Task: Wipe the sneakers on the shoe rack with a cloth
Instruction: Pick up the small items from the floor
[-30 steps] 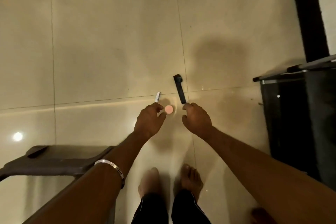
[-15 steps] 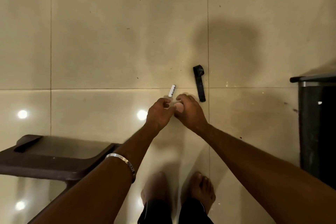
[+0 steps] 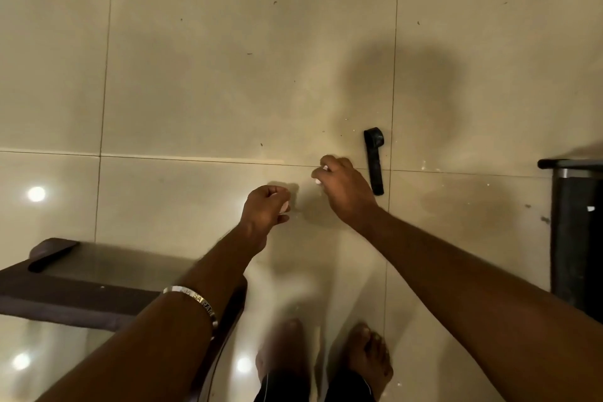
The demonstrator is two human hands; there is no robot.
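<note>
Left hand point(image 3: 266, 206): fingers curled round small pinkish round piece point(image 3: 285, 206). Right hand point(image 3: 342, 188): fingertips pinch small white bit point(image 3: 325, 168), identity unclear. Black flat strap-like bar point(image 3: 374, 160) just beside right hand, on glossy beige floor tiles point(image 3: 212, 75). Dark brown chair point(image 3: 65, 287) under left forearm; metal bangle point(image 3: 192, 299) on wrist. Dark rack point(image 3: 576, 225) at right edge; sneakers, cloth out of view.

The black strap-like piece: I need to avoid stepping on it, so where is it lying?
In the head view the black strap-like piece lies on the floor tiles right of centre, just right of the right hand, crossing a grout line.
</note>
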